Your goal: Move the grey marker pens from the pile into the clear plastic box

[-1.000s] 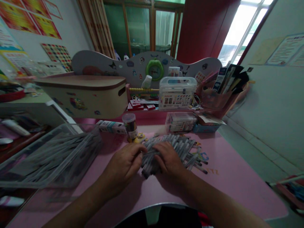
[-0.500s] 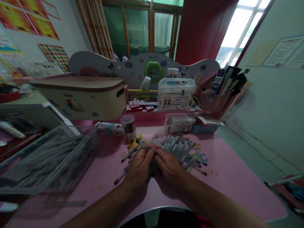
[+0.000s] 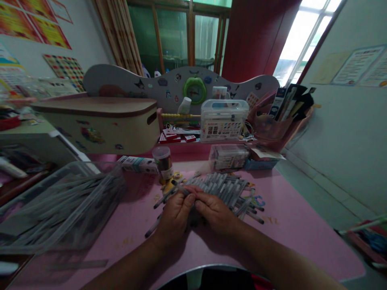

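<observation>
My left hand [image 3: 174, 213] and my right hand [image 3: 215, 211] meet over the near middle of the pink table, thumbs almost touching. Both are closed. A grey pen [image 3: 179, 186] with a dark end sticks out beyond my left fingers and runs in toward the right ones; its other end is hidden in the grip. Just past my hands lies a heap of clear-grey pens [image 3: 225, 186], mostly side by side, with dark ends toward the right. A few more pens [image 3: 152, 228] poke out left of my left hand.
On the left stands a clear plastic bin [image 3: 60, 209] full of pens or pen parts. A flat strip [image 3: 78, 264] lies near it. Behind the heap are a clear cup [image 3: 163, 163], a long box [image 3: 139, 164] and a clear case [image 3: 229, 156]. A shelf with a lidded box [image 3: 102, 125] backs the table.
My hands stay together in nearly the same spot, the fingers shifting slightly around the pen. The dark patch beneath them shows less. The view has swung a little.
</observation>
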### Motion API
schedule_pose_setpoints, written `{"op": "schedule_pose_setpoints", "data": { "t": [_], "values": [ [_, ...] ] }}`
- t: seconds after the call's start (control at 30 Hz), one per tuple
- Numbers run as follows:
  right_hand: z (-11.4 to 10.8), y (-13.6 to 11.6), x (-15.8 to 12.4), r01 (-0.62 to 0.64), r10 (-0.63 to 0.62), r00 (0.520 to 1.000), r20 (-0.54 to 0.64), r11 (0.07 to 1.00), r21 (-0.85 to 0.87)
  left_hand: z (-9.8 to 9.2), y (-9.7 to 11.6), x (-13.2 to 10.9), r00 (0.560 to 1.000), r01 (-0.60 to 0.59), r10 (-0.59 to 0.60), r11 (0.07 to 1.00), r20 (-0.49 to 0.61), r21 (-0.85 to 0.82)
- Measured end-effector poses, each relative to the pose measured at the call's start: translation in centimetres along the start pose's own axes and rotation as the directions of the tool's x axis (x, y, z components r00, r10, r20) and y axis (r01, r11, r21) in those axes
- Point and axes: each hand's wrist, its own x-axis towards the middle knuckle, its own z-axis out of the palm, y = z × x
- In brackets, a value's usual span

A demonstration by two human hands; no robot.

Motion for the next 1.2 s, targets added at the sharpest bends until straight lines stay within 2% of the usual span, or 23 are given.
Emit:
{"op": "schedule_pose_setpoints", "data": {
  "t": [0.07, 0.17, 0.27, 0.33, 0.4, 0.47, 0.53, 0.6, 0.67, 0.73, 0.8, 0.83, 0.9, 1.0, 1.1, 1.2],
  "values": [
    [0.0, 0.0, 0.0, 0.015, -0.015, 1.0, 0.012, 1.0, -0.007, 0.2, 0.0, 0.1, 0.997, -0.061, 0.063, 0.997, -0.049, 0.041],
    [0.0, 0.0, -0.2, 0.031, -0.03, 0.998, 0.05, 0.999, -0.02, 0.3, 0.3, 0.4, 0.995, -0.062, 0.065, 0.998, -0.082, 0.033],
    [0.2, 0.4, -0.7, -0.06, 0.059, 0.997, 0.046, 0.998, 0.023, 0.2, 0.8, 0.6, 0.997, -0.042, 0.04, 0.999, -0.068, -0.027],
    [0.2, 0.7, -0.8, -0.153, 0.155, 0.988, -0.021, 0.987, 0.046, 0.1, 1.3, 0.7, 0.997, -0.039, 0.036, 0.998, -0.07, -0.051],
    [-0.1, 1.2, -0.6, -0.207, 0.211, 0.966, -0.147, 0.977, 0.042, -0.1, 1.6, 0.8, 0.999, -0.005, 0.002, 0.999, -0.047, -0.051],
    [-0.6, 1.5, -0.2, -0.232, 0.241, 0.932, -0.269, 0.971, 0.064, -0.3, 1.6, 1.0, 0.997, 0.074, -0.072, 0.994, 0.03, -0.076],
    [-1.0, 1.7, 0.2, -0.262, 0.308, 0.897, -0.316, 0.948, 0.178, -0.7, 1.4, 1.2, 0.977, 0.164, -0.146, 0.98, 0.153, -0.11],
    [-1.3, 1.6, 0.6, -0.276, 0.382, 0.869, -0.314, 0.902, 0.332, -1.1, 1.0, 1.3, 0.939, 0.218, -0.188, 0.973, 0.287, -0.077],
    [-1.5, 1.4, 0.7, -0.282, 0.424, 0.861, -0.281, 0.858, 0.429, -1.5, 0.7, 1.4, 0.897, 0.23, -0.214, 0.973, 0.387, 0.004],
    [-1.5, 1.3, 0.7, -0.304, 0.435, 0.869, -0.234, 0.844, 0.441, -1.8, 0.6, 1.6, 0.866, 0.233, -0.235, 0.971, 0.442, 0.061],
    [-1.5, 1.4, 0.7, -0.337, 0.446, 0.873, -0.199, 0.845, 0.415, -2.0, 0.6, 1.7, 0.849, 0.263, -0.256, 0.963, 0.462, 0.049],
    [-1.5, 1.5, 0.7, -0.353, 0.457, 0.869, -0.19, 0.841, 0.41, -2.0, 0.6, 1.8, 0.852, 0.289, -0.264, 0.957, 0.453, 0.014],
    [-1.5, 1.7, 0.6, -0.371, 0.484, 0.854, -0.191, 0.824, 0.428, -1.8, 0.8, 1.7, 0.884, 0.325, -0.258, 0.939, 0.39, -0.115],
    [-1.5, 1.7, 0.7, -0.387, 0.531, 0.818, -0.222, 0.793, 0.471, -1.2, 1.1, 1.3, 0.949, 0.264, -0.194, 0.921, 0.25, -0.287],
    [-1.4, 1.5, 0.7, -0.382, 0.543, 0.79, -0.283, 0.798, 0.465, -0.6, 1.0, 0.6, 0.975, 0.196, -0.159, 0.945, 0.155, -0.262],
    [-1.2, 1.6, 0.7, -0.387, 0.541, 0.792, -0.284, 0.804, 0.452, -0.4, 0.5, 0.4, 0.989, 0.146, -0.139, 0.973, 0.05, -0.179]
  ]
}}
